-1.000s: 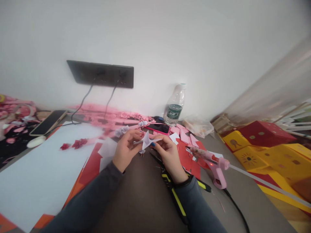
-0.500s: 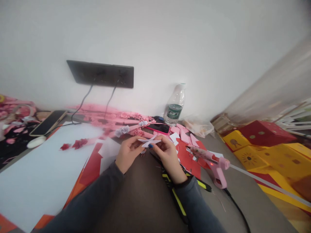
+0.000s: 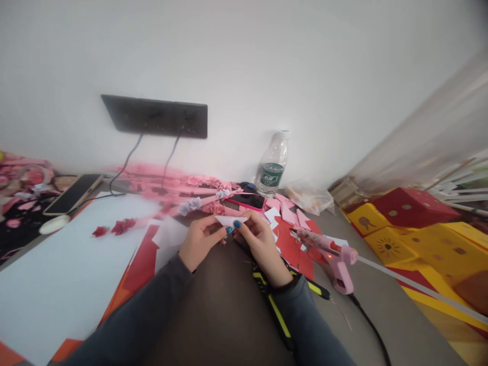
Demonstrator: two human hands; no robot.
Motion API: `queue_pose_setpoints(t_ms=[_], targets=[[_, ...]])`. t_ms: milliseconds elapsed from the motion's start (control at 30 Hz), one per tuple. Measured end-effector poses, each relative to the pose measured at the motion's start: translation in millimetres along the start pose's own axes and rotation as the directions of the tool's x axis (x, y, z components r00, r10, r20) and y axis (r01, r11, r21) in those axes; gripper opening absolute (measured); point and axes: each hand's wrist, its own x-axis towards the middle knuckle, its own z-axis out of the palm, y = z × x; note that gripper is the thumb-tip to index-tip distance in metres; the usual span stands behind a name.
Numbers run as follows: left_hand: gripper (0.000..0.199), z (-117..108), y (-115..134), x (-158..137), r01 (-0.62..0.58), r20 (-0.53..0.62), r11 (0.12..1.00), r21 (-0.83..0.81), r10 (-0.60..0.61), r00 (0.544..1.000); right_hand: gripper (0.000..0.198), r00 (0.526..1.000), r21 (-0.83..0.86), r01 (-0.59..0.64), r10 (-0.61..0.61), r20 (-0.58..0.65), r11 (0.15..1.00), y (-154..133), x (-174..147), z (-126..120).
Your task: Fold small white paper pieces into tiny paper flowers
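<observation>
Between my two hands is a small folded piece of white paper (image 3: 231, 220), now a flat shape with a long upper edge. My left hand (image 3: 200, 240) pinches its left end between thumb and fingers. At the right end, my right hand (image 3: 261, 243) grips it, the blue-nailed thumb pressed on the front. Under my right wrist lie pliers with black and yellow handles (image 3: 280, 317). A pink hot glue gun (image 3: 331, 254) with a lit red light and a glue stick in its back lies to the right.
White sheets (image 3: 76, 264) over red and orange paper cover the left side. Pink paper flowers (image 3: 213, 207), a phone (image 3: 251, 201) and a water bottle (image 3: 272, 168) stand or lie along the wall. Cut red paper (image 3: 290, 239) and yellow boxes (image 3: 392, 244) are at right. The glue gun's cord (image 3: 371, 325) runs frontward.
The white paper has gone from an open, winged shape to a flatter folded one. Both thumbs have come together on its front. The view has shifted slightly.
</observation>
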Motion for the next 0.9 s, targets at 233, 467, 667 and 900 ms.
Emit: queue_pose_setpoints(t_ms=[233, 467, 667, 900], targets=[[0.04, -2.1, -4.3, 3.3, 0.042, -0.044, 0.996, -0.085, -0.046, 0.998, 0.033, 0.998, 0.014, -0.042, 0.041, 0.043, 0.999, -0.4, -0.3, -0.6], [0.027, -1.9, -1.8, 2.1, 0.064, 0.003, 0.997, -0.032, -0.064, 0.998, 0.035, 0.996, 0.031, -0.052, 0.05, 0.07, 0.998, 0.7, -0.9, -0.8], [0.028, -3.8, 1.1, 1.0, 0.109, 0.065, 0.986, 0.126, -0.118, 0.991, 0.036, 0.995, -0.069, -0.026, 0.032, 0.091, 0.997, -3.6, -1.2, 0.1], [0.03, 2.1, 8.8, -2.4, 0.012, 0.177, 0.961, 0.275, -0.063, 0.982, 0.036, 0.987, -0.099, -0.037, 0.052, 0.151, 0.994, -2.1, -2.6, -0.9]])
